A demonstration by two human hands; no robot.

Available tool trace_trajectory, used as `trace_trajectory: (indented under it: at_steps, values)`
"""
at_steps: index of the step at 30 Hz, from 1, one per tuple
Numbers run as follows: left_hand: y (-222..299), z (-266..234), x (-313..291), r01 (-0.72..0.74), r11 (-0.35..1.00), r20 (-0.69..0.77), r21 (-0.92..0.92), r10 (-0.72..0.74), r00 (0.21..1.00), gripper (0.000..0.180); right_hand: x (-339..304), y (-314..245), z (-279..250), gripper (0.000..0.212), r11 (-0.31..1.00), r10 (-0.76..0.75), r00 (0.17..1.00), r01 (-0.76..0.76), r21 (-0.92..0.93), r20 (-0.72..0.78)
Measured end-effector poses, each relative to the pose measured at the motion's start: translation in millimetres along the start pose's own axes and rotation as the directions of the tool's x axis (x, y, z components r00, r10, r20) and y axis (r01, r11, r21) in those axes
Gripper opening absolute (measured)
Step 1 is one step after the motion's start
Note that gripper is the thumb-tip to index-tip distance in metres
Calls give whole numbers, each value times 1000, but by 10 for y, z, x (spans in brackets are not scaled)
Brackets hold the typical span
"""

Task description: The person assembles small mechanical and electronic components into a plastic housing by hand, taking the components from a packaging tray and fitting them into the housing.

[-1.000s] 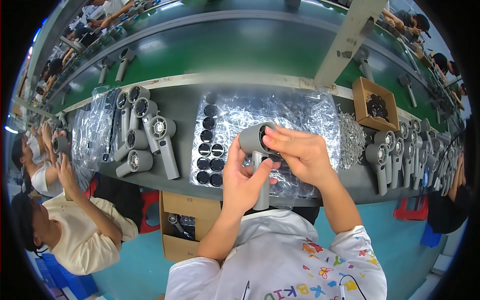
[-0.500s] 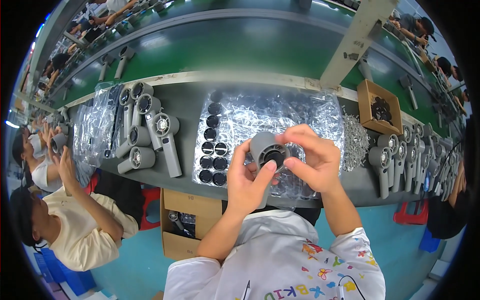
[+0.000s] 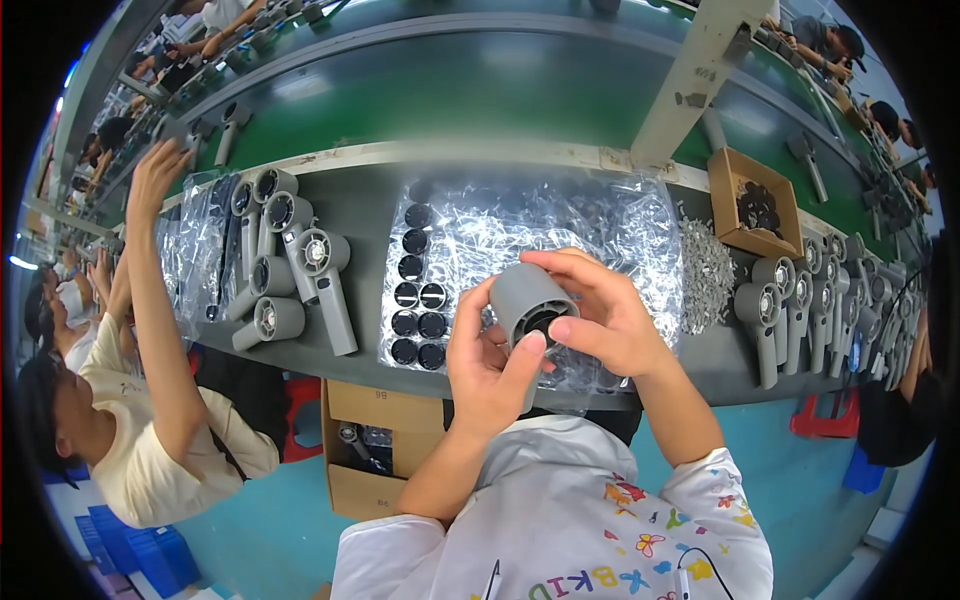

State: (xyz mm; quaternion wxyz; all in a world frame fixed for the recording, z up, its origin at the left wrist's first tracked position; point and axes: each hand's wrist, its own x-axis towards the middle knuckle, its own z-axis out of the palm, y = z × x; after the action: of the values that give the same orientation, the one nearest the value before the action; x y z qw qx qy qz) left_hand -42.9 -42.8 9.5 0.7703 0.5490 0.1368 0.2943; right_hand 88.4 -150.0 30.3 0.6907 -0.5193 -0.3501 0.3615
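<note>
A grey handheld fan [image 3: 524,291] is held in front of me above the near table edge, its round head tilted so the open end faces me. My left hand [image 3: 484,372] is closed around the head's left side, thumb at the rim. My right hand [image 3: 612,327] grips the right side, fingers behind the head and thumb pressing at a black round part [image 3: 541,325] inside the opening. The fan's handle is mostly hidden by my left hand. Beneath my hands lies a clear plastic sheet [image 3: 480,240], with black round caps [image 3: 432,326] in rows along its left side.
Several grey fans [image 3: 322,255] lie at left beside plastic bags [image 3: 200,250]. On the right are small silvery parts [image 3: 706,270], a cardboard box [image 3: 728,190] of black parts and more fans [image 3: 765,310]. A green conveyor [image 3: 420,100] runs behind. A co-worker's arm [image 3: 160,290] reaches toward it.
The fan head has turned and tilted in my hands, and my right fingers have moved closer around it. The co-worker at left has raised an arm toward the conveyor.
</note>
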Motion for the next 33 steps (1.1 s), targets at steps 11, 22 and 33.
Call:
trace_trajectory:
  at_steps: [11,22,33]
  values:
    - [38,11,-47,33,999,47,18,-34,998,58,6,88,-38,60,995,-59,998,57,88,27]
    - [61,-108,-13,351,793,108,-498,-345,932,43,-158,-243,-123,28,866,-347,912,401,298,-218]
    - [229,159,-74,181,959,66,-216,-170,983,51,-179,-432,710,53,738,-580,811,563,371,-77]
